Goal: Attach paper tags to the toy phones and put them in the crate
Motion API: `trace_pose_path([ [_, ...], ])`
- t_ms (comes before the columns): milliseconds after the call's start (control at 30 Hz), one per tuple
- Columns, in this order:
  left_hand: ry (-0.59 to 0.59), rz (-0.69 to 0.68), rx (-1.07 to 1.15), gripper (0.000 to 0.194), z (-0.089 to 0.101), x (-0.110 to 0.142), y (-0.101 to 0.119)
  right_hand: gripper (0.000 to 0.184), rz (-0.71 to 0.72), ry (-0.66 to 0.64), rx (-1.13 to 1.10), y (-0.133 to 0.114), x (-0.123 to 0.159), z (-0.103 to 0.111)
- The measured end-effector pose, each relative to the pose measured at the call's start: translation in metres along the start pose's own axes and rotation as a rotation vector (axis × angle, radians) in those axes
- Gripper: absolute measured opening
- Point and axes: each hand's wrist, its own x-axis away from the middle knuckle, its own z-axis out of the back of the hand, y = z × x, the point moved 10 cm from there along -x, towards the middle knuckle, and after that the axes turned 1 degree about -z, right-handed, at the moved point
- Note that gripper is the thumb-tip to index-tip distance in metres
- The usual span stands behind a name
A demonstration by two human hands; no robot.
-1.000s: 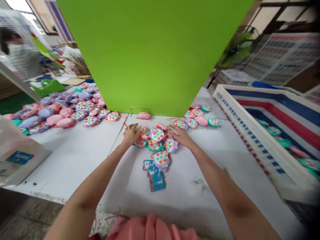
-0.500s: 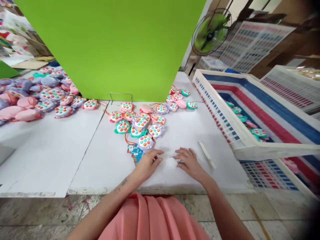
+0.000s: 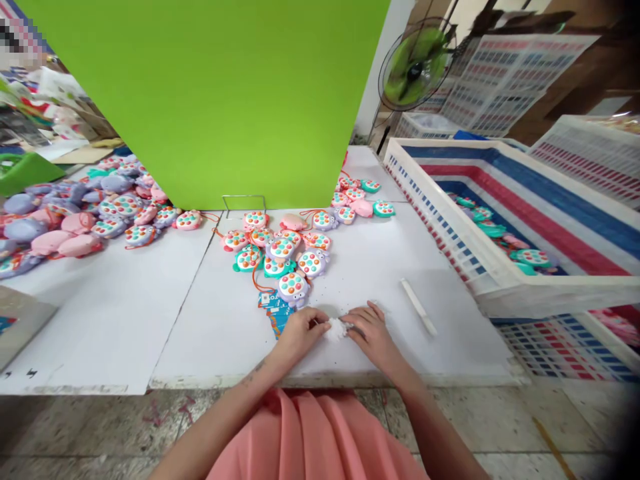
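Observation:
Between my hands, near the table's front edge, lies a small loose clump of thin white pieces, too fine to name. My left hand pinches at its left side, thumb and index finger close together. From the other side my right hand grips it with bent fingers, some of them hidden. Blue printed cards lie just left of my left hand. Behind them is a pile of turtle-like toys with coloured buttons and orange cords. A slim white stick rests to the right of my right hand.
A tall green board stands at the back, with a wire stand at its foot. More toys are heaped at left. On the right, a white plastic crate with a striped lining holds toys. A fan is behind.
Both hands have come closer together, onto the white clump, which now shows more fully between them. My left fingers have closed into a pinch. The view has shifted slightly.

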Motion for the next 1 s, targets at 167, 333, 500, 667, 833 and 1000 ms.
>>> trace_pose_path([
  [167, -0.03, 0.085, 0.136, 0.013, -0.002, -0.001, -0.01, 0.019, -0.001, 0.017, -0.036, -0.002, -0.003, 0.001],
  [333, -0.038, 0.11, 0.173, 0.012, 0.004, 0.001, -0.009, 0.017, 0.016, 0.022, -0.046, -0.005, -0.005, 0.001],
  [500, -0.043, 0.1, 0.121, 0.011, 0.01, 0.0, -0.003, 0.016, 0.032, 0.029, -0.055, -0.009, -0.008, 0.002],
  [667, 0.016, 0.08, 0.028, 0.011, 0.017, -0.002, -0.002, 0.015, 0.041, 0.027, -0.075, -0.015, -0.012, 0.003],
  [833, 0.097, 0.098, -0.033, 0.011, 0.04, -0.003, 0.001, 0.016, 0.048, 0.056, -0.052, -0.004, -0.01, 0.006],
  [1000, 0.231, 0.127, -0.12, 0.009, 0.086, 0.0, 0.008, 0.019, -0.009, 0.01, 0.052, 0.027, -0.002, 0.004],
])
